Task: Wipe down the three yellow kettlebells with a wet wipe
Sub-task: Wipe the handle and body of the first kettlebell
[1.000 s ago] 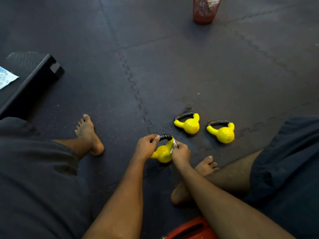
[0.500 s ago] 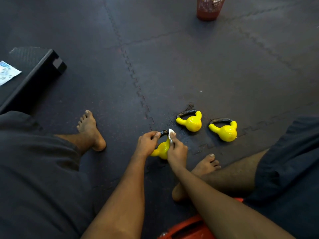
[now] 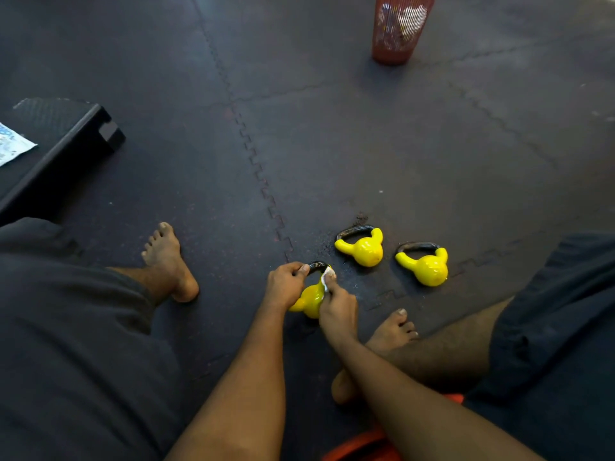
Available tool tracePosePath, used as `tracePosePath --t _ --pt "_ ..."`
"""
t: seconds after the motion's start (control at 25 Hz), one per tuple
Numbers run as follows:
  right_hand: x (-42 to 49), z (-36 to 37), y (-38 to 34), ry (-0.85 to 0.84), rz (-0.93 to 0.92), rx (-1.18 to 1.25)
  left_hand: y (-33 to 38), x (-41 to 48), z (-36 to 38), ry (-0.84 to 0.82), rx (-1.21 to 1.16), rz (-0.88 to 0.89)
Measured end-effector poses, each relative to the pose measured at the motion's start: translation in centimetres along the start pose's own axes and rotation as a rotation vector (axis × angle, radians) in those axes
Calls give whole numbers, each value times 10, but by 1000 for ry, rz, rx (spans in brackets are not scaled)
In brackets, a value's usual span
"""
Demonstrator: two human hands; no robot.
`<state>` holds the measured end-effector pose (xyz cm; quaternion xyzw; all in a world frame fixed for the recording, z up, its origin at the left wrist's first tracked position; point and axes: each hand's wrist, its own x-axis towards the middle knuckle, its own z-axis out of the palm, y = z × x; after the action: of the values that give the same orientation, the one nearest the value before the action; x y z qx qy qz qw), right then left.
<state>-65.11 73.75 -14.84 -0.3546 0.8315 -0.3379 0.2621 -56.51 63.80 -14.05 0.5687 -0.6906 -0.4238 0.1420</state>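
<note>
Three small yellow kettlebells with dark handles are on the black floor mat. The nearest kettlebell [image 3: 311,299] is tilted between my hands. My left hand [image 3: 285,283] grips its dark handle. My right hand [image 3: 337,306] pinches a white wet wipe [image 3: 326,276] against the top of the yellow body near the handle. The middle kettlebell [image 3: 364,249] and the right kettlebell [image 3: 427,267] lie on their sides beyond, untouched.
A red mesh bin [image 3: 397,28] stands far ahead. A black step platform [image 3: 63,144] with a wipes packet [image 3: 11,148] on it sits at left. My bare feet [image 3: 171,261] flank the work spot. An orange object [image 3: 362,447] lies below my arms.
My right hand slid the wipe from the kettlebell's side up toward the handle end. My left hand keeps its grip on the handle. The view shifted slightly.
</note>
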Motion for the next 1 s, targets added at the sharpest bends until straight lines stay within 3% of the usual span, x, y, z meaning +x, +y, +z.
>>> tracePosePath --t 0.4,0.52,0.72,0.84,1.0 --pt "16 -3 -3 13 100 97 -2 9 14 -3 41 -89" --pt "40 -7 7 -28 176 256 -3 11 13 6 112 -92" --pt "78 -6 7 -237 354 671 -12 18 13 -11 204 -24" --pt "94 25 37 -278 433 754 -20 28 15 -11 184 71" --pt "86 7 14 -284 522 765 -14 35 15 -36 174 105"
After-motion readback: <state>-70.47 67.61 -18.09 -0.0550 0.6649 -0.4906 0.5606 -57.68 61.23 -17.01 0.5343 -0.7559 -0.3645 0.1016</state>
